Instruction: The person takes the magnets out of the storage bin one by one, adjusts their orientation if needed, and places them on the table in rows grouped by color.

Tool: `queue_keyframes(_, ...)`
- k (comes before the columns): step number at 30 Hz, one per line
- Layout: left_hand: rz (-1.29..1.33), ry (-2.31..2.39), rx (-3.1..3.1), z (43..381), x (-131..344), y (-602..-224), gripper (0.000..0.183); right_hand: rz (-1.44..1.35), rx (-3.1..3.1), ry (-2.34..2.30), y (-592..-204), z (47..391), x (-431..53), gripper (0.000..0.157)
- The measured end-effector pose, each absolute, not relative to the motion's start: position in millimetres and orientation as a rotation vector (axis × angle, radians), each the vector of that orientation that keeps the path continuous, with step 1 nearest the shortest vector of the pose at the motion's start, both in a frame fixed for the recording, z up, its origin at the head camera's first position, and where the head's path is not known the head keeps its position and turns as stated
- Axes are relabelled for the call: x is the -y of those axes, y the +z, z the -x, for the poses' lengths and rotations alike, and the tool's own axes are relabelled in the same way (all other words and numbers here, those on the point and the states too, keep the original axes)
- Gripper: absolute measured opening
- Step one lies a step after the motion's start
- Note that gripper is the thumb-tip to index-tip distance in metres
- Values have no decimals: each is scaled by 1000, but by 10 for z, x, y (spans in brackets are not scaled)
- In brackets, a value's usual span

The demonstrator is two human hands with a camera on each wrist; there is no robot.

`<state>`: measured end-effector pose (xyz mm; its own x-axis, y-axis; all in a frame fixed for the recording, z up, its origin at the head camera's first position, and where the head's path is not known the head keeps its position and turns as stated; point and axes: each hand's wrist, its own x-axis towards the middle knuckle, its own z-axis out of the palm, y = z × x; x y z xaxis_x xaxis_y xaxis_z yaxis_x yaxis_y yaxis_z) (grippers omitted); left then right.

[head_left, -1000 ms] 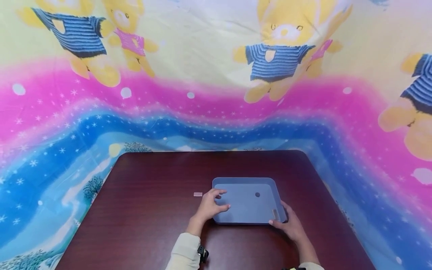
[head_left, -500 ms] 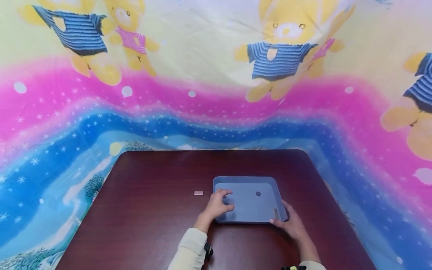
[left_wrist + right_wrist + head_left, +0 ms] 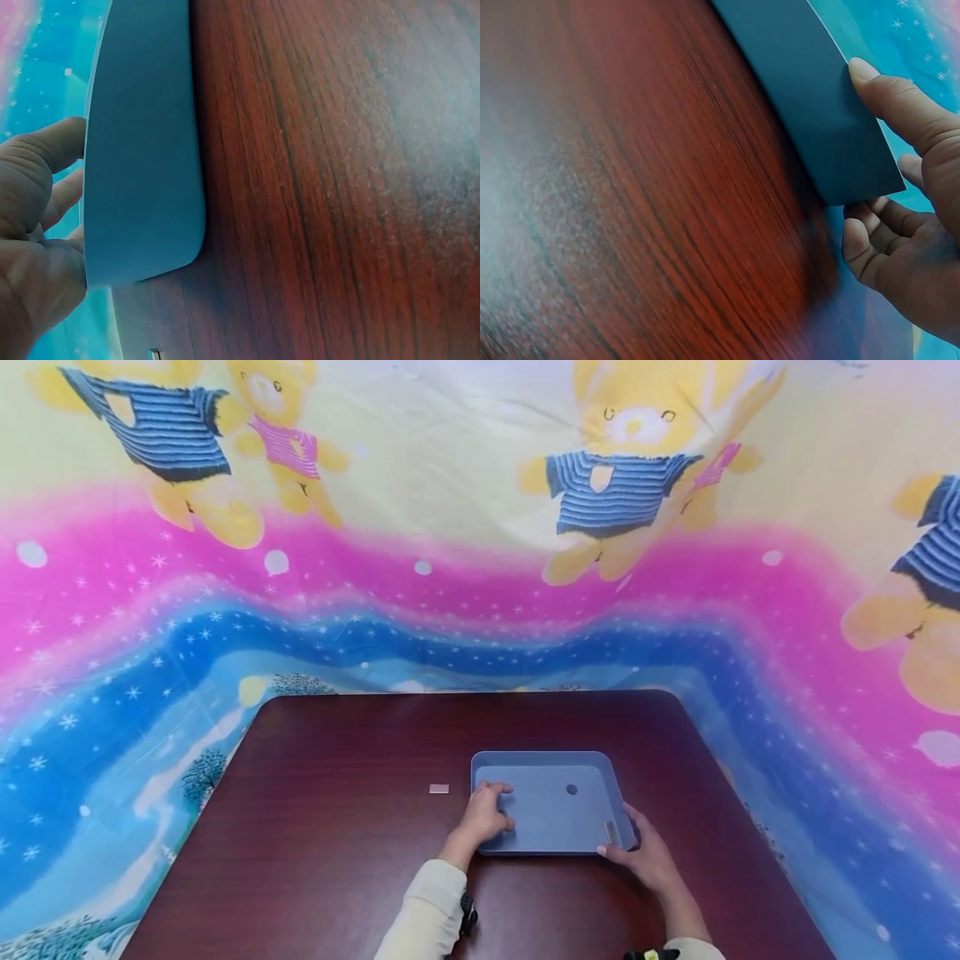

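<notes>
While the right hand (image 3: 651, 858) grips the tray (image 3: 543, 818), its wall (image 3: 142, 165) partly hides the left hand (image 3: 37, 247), whose hold is unclear.

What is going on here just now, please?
A person's right hand grips the near right corner of a shallow, grey-blue rectangular tray on a dark reddish-brown wood-grained table; their left hand curves over the tray's left side. Inside are a dark round spot and a small brownish strip; a small pink rectangular piece lies on the table to the left.
</notes>
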<state>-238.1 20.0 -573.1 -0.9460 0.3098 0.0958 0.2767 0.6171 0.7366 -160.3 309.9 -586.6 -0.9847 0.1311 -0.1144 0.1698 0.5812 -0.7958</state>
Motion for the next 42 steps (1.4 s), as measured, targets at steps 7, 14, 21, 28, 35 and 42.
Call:
queue_keyframes(7,-506,1243,-2804,2423,-238,-5759,52,-267,-2749,-1418,-5877,1610,-3100,100)
queue_keyframes(14,-598,1238,-2826,2440,-258,-5783,46,-289,-2735,-1425,-5879,1596,-3098,101)
queue_keyframes(21,-632,1012,-2984,2443,-266,-5816,28,-287,-2741,-1401,-5870,1592,-3082,100)
queue_keyframes(28,-604,939,-3061,2438,-282,-5844,14,-286,-2725,-1421,-5867,1592,-3066,100)
queue_keyframes(35,-614,1029,-3003,2460,-326,-5898,20,-291,-2712,-1443,-5896,1599,-3091,100)
queue_keyframes(42,-574,1036,-2979,2443,-349,-5855,26,-303,-2708,-1425,-5898,1591,-3119,100)
